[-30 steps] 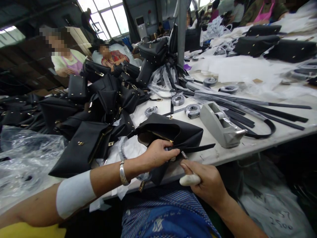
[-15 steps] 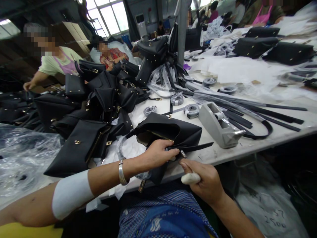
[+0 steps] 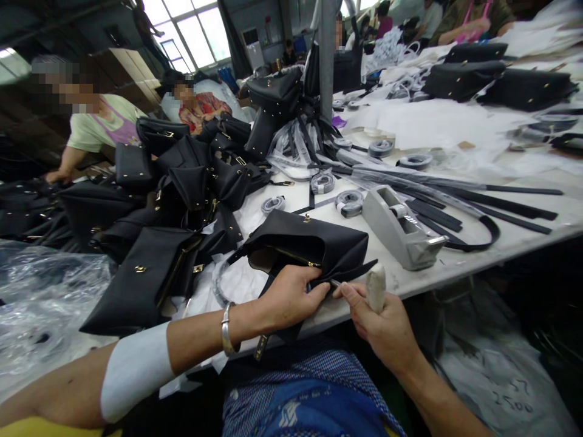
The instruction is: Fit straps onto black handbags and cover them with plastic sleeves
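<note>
Black handbag (image 3: pixel 337 240), white sack (image 3: pixel 483 358) marked "2500" (image 3: pixel 512 401)

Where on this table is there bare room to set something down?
Two slim table patches: along the near edge, between dispenser and straps; and between dispenser and right hand. Crowded: the left, under bags and plastic.

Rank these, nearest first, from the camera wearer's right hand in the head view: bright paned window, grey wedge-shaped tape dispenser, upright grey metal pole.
1. Tape dispenser, just beyond the right hand.
2. Metal pole, further back.
3. Window, far background, left.
</note>
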{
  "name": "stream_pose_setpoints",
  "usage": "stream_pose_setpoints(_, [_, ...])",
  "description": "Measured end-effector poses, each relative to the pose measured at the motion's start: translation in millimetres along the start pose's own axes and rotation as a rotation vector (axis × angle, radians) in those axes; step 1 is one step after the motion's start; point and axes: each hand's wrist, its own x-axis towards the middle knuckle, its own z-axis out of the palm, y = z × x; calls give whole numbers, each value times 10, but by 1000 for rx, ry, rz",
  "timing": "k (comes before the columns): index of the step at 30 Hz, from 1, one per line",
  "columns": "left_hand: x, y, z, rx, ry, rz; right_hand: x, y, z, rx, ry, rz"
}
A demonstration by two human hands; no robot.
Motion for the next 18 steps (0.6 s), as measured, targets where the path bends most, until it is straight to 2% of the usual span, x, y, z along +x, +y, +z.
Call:
stream_pose_setpoints(3, [-30,28,10,16,-2,-24,40,-1,-70,-196,-70,-183])
stream_pose_setpoints(5, [-46,38,22,38,2,-41,70,1,-124,-277,-193,-343])
stream_pose_setpoints(7, [-46,27,32,48,15,-53,111,16,-159,-295,-301,-415])
stream_pose_setpoints(8, [-37,13,33,40,17,-56,136,30,-165,-272,-311,-382])
stream_pose_setpoints(10, [2,-33,16,-19,-3,-67,193,71,-154,-116,-263,-192])
stream_pose_setpoints(12, [62,-84,-28,-117,-55,-104,250,117,-129,161,-202,56])
stream_pose_setpoints(14, [122,-125,-87,-240,-126,-152,297,150,-123,435,-180,221])
stream_pose_setpoints(16, [162,-145,-143,-357,-194,-195,329,160,-161,591,-141,250])
stream_pose_setpoints(18, [174,-152,-176,-442,-243,-206,350,149,-245,615,-43,196])
